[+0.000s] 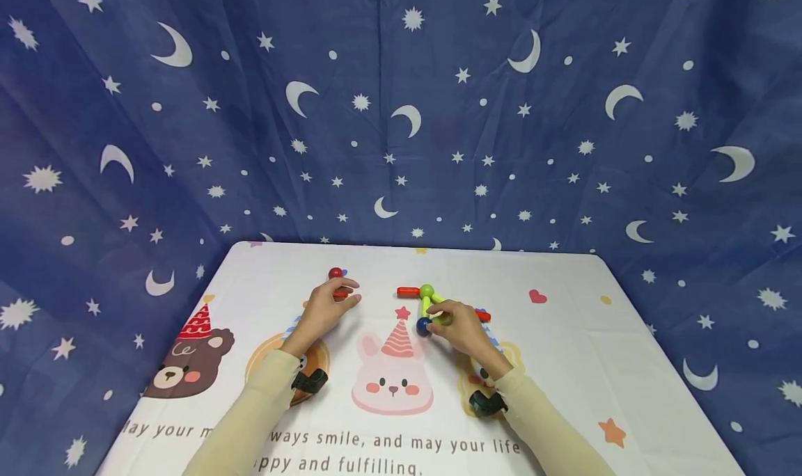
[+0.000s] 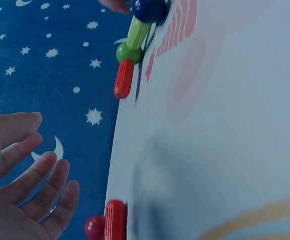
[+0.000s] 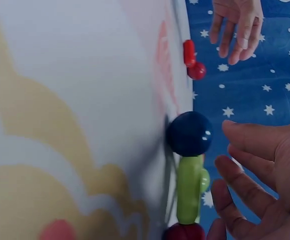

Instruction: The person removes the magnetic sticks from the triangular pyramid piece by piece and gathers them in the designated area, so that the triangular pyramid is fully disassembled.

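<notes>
My left hand (image 1: 326, 310) hovers with loosely spread fingers over a red stick (image 2: 115, 220) and a red ball (image 1: 335, 273); nothing is in its grasp. To the right lies a toy frame of balls and rods: a red stick (image 1: 408, 292), a green ball (image 1: 427, 290), yellow-green sticks (image 3: 189, 192) and a dark blue ball (image 3: 190, 134). My right hand (image 1: 462, 328) is above this frame, fingers slightly bent and apart from the blue ball in the right wrist view. A dark red ball (image 3: 184, 233) is at the near stick's end, hidden by the hand in the head view.
Another red stick (image 1: 483, 315) pokes out beyond my right hand. A white cloth (image 1: 551, 365) printed with animals and lettering covers the table. Behind it hangs a dark blue curtain (image 1: 438, 142) with moons and stars.
</notes>
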`<state>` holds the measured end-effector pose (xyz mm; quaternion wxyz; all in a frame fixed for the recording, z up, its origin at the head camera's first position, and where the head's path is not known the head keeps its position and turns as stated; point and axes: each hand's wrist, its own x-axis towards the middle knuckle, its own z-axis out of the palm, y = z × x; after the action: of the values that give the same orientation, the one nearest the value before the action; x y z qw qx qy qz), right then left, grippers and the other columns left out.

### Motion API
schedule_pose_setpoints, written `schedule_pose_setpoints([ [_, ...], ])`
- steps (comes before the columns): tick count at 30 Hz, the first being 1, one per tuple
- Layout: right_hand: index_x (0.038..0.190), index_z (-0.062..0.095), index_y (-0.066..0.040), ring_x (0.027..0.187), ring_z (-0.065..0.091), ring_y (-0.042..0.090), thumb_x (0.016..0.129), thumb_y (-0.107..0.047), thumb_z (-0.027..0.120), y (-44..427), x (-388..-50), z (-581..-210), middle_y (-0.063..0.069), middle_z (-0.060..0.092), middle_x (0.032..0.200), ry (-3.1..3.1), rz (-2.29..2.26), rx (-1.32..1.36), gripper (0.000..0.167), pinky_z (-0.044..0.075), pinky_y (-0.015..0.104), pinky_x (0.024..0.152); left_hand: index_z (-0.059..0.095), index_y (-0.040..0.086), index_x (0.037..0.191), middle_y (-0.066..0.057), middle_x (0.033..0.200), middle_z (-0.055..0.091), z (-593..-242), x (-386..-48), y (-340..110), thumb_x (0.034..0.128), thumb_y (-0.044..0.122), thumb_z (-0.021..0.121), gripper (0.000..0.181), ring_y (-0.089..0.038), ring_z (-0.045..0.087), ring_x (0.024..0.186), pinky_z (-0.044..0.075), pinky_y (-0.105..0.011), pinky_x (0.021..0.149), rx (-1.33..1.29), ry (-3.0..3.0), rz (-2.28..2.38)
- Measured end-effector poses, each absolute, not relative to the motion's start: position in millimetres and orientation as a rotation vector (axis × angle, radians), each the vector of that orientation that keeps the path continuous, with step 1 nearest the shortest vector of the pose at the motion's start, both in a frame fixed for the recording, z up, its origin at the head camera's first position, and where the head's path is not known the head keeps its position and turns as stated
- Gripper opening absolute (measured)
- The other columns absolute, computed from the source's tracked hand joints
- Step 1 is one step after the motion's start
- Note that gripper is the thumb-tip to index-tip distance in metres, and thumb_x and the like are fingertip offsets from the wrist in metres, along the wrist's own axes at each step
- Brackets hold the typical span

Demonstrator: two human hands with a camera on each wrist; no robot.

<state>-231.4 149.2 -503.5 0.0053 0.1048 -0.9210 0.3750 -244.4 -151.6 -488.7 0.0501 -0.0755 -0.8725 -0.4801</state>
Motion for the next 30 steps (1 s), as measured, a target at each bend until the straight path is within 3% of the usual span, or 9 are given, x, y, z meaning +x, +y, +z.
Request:
schedule_pose_setpoints([
  [11, 0.113, 0.073, -0.012, 0.088, 0.062, 0.024, 0.083, -0.017, 0.078, 156.5, -239.3, -486.6, 0.009, 0.071, 0.109, -2.809, 1.237, 0.353, 0.031, 0.05, 0.033, 0.073, 0.067, 0.01, 0.118, -0.013, 0.121, 0.068, -493.1, -243.7, -127.1, 0.0895, 0.019, 0.072, 0.03, -0.027, 0.065, 0.11, 0.053, -0.043, 0.094, -0.274, -2.638, -1.555],
  [18, 0.114, 0.072, -0.015, 0.1, 0.064, 0.027, 0.084, -0.016, 0.077, 161.6, -247.8, -484.4, 0.008, 0.071, 0.113, -2.797, 1.25, 0.307, 0.03, 0.057, 0.038, 0.083, 0.066, 0.008, 0.119, -0.014, 0.122, 0.067, -499.5, -249.0, -111.2, 0.089, 0.018, 0.072, 0.032, -0.027, 0.065, 0.109, 0.054, -0.041, 0.092, -0.308, -2.615, -1.607],
  [30, 0.116, 0.071, -0.014, 0.107, 0.064, 0.029, 0.086, -0.02, 0.076, 160.3, -264.0, -488.2, 0.009, 0.072, 0.115, -2.808, 1.171, 0.269, 0.031, 0.05, 0.047, 0.09, 0.065, 0.006, 0.119, -0.012, 0.121, 0.067, -514.2, -265.6, -89.6, 0.0894, 0.016, 0.072, 0.033, -0.026, 0.064, 0.112, 0.055, -0.039, 0.093, -0.277, -2.592, -1.684],
])
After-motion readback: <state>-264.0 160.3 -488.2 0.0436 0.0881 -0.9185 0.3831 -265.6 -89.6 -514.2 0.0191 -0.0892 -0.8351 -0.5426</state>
